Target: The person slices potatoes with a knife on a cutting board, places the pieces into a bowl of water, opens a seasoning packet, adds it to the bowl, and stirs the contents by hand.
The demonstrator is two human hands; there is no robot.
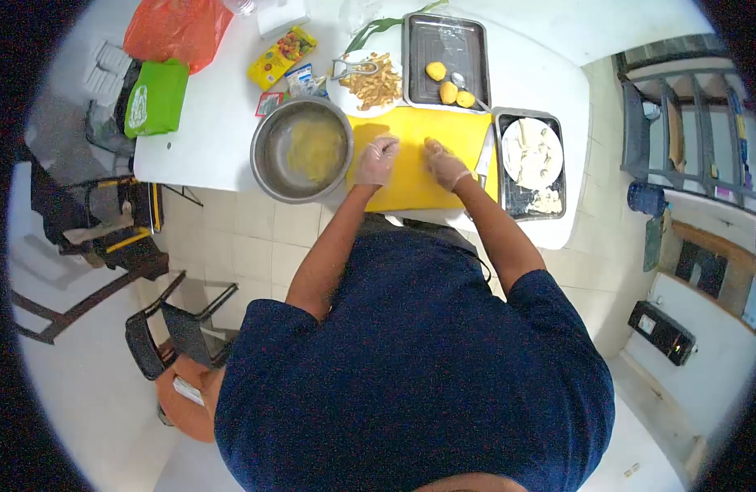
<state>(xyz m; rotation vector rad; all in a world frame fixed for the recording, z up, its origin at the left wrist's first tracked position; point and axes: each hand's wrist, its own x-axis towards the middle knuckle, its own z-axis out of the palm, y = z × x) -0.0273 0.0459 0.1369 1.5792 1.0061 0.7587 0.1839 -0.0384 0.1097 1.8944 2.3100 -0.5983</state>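
Observation:
My left hand (378,159), in a clear plastic glove, is over the left part of a yellow cutting board (410,193), its fingers curled closed. Opposite it, my gloved right hand (447,164) has its fingers drawn together above the board. Whatever either hand may hold is too small to make out. A knife (485,156) lies along the board's right edge. Left of the board stands a large metal bowl (263,156) with something yellowish inside. Behind the board are a plate (342,97) of brown-yellow peelings with a metal-handled tool (355,68), probably a peeler.
A dark tray (443,37) at the back holds yellow peeled potatoes (448,92) and a spoon (459,79). On the right, another tray (501,193) bears a white plate (521,176) of pale pieces. Packets (281,57), a green bag (156,98) and a red bag (177,33) lie at left.

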